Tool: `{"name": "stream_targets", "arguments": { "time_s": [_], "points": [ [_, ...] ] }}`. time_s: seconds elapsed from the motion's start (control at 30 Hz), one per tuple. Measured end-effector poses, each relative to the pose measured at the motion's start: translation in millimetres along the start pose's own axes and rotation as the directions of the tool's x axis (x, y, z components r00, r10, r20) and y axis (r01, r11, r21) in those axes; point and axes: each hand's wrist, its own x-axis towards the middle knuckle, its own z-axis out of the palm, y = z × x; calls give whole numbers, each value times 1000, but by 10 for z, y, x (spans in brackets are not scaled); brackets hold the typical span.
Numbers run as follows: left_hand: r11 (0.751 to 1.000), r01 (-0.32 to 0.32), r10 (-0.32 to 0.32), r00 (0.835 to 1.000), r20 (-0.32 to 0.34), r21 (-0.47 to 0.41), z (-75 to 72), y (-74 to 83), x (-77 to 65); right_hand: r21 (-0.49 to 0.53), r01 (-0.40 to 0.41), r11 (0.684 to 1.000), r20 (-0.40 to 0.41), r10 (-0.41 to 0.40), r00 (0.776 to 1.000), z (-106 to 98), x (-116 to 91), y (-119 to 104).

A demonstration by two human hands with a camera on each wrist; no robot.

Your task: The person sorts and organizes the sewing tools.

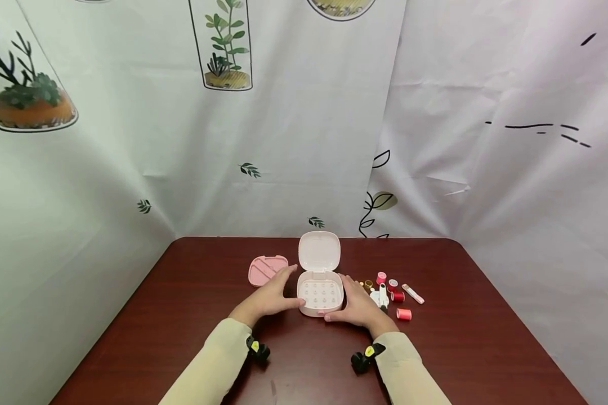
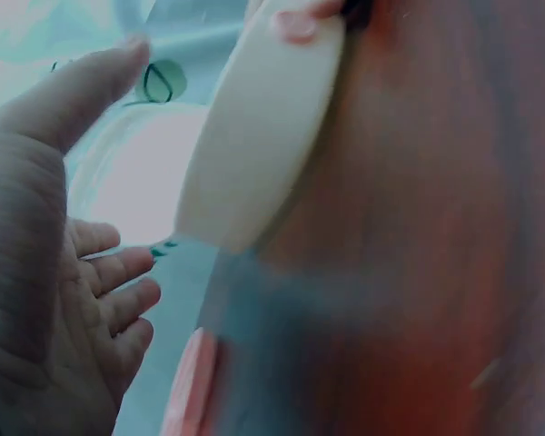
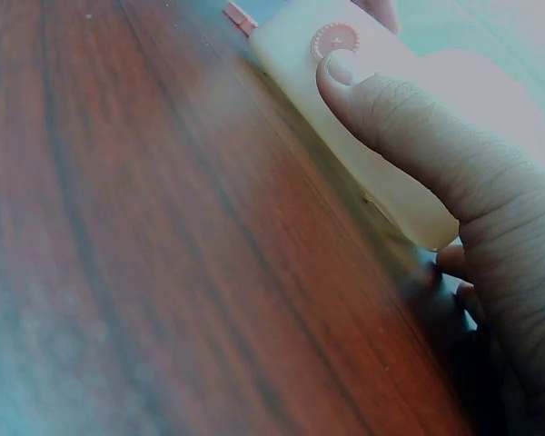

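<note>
A pale pink sewing box (image 1: 311, 311) stands on the table with its lid (image 1: 319, 251) raised at the back. Rows of small pegs line its floor. My right hand (image 1: 357, 304) grips the box's right side, the thumb lying along the front wall beside a round pink clasp (image 3: 334, 41) in the right wrist view. At the box's left side is my left hand (image 1: 269, 296), its fingers loosely extended and its thumb near the rim; in the left wrist view a gap shows between hand and wall. Behind the left hand lies a pink divided tray (image 1: 257, 274).
To the right of the box lie several thread spools, among them a coral spool (image 1: 403, 314) and a red spool (image 1: 397, 296). Near them are a white item (image 1: 382, 298) and a slim pale stick-like piece (image 1: 412, 293). A printed curtain (image 1: 304, 140) hangs behind the table (image 1: 192, 337).
</note>
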Motion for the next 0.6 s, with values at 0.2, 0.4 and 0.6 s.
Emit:
{"name": "stream_targets", "arguments": {
  "time_s": [0.2, 0.4, 0.6],
  "points": [
    [999, 28, -28, 1000, 13, -19, 198, 9, -17, 10, 65, 998, -13, -64, 998, 6, 12, 7],
    [996, 26, -25, 1000, 11, -86, 328, -1, -9, 33, 68, 997, -25, -67, 997, -1, 12, 2],
    [991, 12, -15, 1000, -24, -136, 418, -33, 33, 29, 61, 998, -23, -61, 998, 3, -2, 25]
  ]
}}
